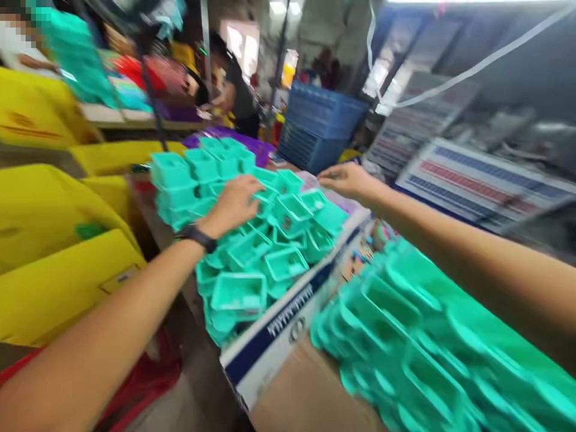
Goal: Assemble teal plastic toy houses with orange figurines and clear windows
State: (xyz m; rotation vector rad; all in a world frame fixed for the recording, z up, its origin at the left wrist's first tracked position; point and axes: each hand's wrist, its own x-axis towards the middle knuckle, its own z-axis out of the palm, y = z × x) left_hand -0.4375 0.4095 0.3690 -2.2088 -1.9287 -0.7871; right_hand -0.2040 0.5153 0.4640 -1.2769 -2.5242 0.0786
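Both my arms reach forward over a heap of small teal plastic trays (252,252) piled on a cardboard sheet (279,327). My left hand (234,204), with a dark band on the wrist, lies on top of the heap with its fingers curled down among the trays. My right hand (346,179) hovers past the heap's far right edge, fingers pinched together; what it holds, if anything, is blurred. A second mass of teal trays (405,342) lies close below my right forearm.
Yellow bins (49,240) stand at the left, with red material (144,378) below them. A blue crate (319,126) stands behind the heap. Another person (238,90) works at a far table. Striped packaging (472,174) lies at the right.
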